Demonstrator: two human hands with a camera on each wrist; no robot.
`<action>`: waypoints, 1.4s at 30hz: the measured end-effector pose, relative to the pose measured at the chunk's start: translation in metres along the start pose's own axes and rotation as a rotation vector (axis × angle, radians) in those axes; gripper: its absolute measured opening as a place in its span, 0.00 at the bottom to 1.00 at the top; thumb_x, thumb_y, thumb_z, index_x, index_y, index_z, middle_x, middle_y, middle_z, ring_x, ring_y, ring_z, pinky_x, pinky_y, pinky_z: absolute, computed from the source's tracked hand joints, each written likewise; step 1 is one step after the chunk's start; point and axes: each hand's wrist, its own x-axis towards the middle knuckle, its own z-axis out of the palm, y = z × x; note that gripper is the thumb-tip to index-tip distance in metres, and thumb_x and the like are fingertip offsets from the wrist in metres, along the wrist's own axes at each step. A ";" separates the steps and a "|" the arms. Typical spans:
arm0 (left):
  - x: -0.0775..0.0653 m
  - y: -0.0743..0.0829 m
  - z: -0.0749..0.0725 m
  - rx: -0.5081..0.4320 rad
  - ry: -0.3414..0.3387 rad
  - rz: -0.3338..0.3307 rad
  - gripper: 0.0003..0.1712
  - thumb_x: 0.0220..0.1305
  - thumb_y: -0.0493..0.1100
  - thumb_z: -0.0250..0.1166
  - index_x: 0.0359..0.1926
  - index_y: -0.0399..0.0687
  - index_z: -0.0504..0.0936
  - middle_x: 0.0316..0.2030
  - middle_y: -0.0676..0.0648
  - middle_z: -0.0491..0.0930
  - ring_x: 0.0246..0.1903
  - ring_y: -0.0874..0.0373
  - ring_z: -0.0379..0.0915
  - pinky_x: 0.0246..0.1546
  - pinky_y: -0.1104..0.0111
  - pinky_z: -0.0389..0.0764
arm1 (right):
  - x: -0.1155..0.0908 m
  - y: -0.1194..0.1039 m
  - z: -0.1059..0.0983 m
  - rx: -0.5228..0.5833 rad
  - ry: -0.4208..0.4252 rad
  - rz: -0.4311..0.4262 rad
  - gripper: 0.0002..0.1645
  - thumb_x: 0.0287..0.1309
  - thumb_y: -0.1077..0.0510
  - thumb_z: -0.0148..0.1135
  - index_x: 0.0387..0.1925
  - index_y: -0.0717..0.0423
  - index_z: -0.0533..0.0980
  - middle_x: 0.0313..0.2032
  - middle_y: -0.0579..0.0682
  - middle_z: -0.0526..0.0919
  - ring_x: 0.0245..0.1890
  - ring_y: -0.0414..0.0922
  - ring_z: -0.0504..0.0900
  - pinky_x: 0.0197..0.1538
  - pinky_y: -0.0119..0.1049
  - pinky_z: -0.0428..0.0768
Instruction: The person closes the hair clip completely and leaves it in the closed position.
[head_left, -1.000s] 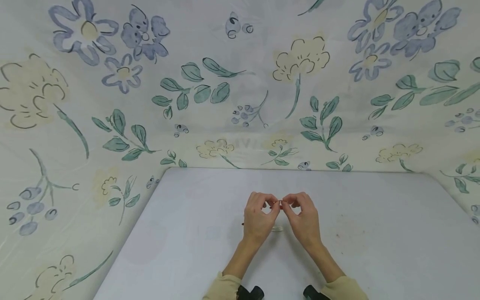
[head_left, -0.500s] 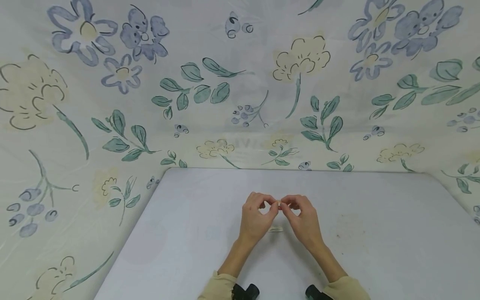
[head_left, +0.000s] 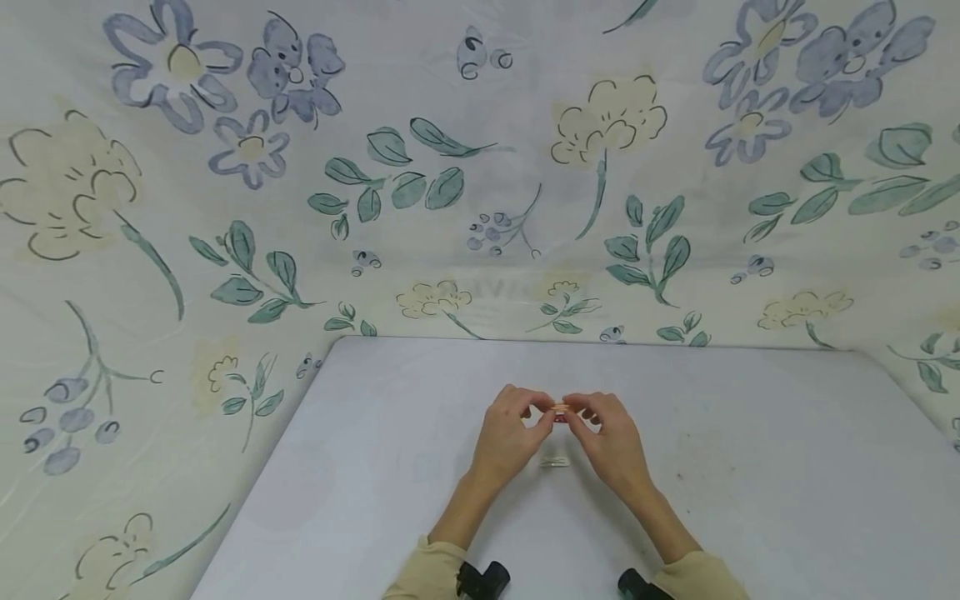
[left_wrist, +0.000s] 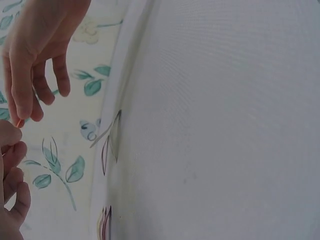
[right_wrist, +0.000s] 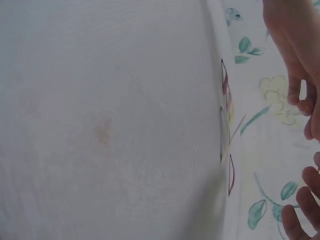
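Observation:
In the head view my left hand (head_left: 510, 429) and right hand (head_left: 611, 437) meet fingertip to fingertip above the table. Between them, both thumbs and forefingers pinch a tiny orange-red piece (head_left: 560, 413) with a pale patch; its kind is too small to tell. An orange sliver of this piece (left_wrist: 20, 122) shows between the hands in the left wrist view. On the table just below the hands lies a small pale bundle of strips (head_left: 555, 462). Thin looped strips (left_wrist: 114, 137) with dark pointed tips appear in the left wrist view, and similar coloured loops (right_wrist: 228, 100) in the right wrist view.
A white table (head_left: 360, 483) spreads under both hands, its far edge meeting a floral-patterned sheet (head_left: 517, 192). Faint brownish specks (head_left: 680, 476) mark the tabletop to the right. Dark wrist-camera mounts (head_left: 483, 579) sit at the sleeves near the bottom.
My left wrist has swung outward to the left and the right hand has lowered slightly. The pinched piece now shows more of its orange-red face. Both hands keep their pinch.

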 end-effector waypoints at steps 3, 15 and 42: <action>0.001 0.000 -0.002 0.048 -0.058 0.004 0.04 0.58 0.37 0.70 0.36 0.46 0.86 0.31 0.51 0.83 0.36 0.51 0.77 0.35 0.70 0.77 | 0.000 0.002 0.000 -0.029 -0.031 0.010 0.13 0.54 0.63 0.72 0.43 0.55 0.83 0.35 0.49 0.84 0.36 0.45 0.78 0.38 0.44 0.80; 0.005 -0.003 -0.003 0.260 -0.243 -0.043 0.03 0.57 0.41 0.72 0.33 0.49 0.86 0.29 0.54 0.83 0.33 0.60 0.72 0.34 0.70 0.72 | 0.002 0.011 0.001 -0.130 -0.211 0.089 0.09 0.55 0.61 0.72 0.39 0.53 0.83 0.36 0.46 0.81 0.41 0.46 0.78 0.44 0.43 0.80; 0.006 -0.016 0.011 0.461 -0.402 -0.099 0.08 0.56 0.51 0.72 0.29 0.54 0.86 0.28 0.57 0.80 0.34 0.59 0.74 0.33 0.65 0.68 | 0.010 0.024 0.013 -0.346 -0.407 0.045 0.09 0.55 0.53 0.72 0.34 0.54 0.84 0.33 0.46 0.81 0.39 0.48 0.80 0.42 0.46 0.79</action>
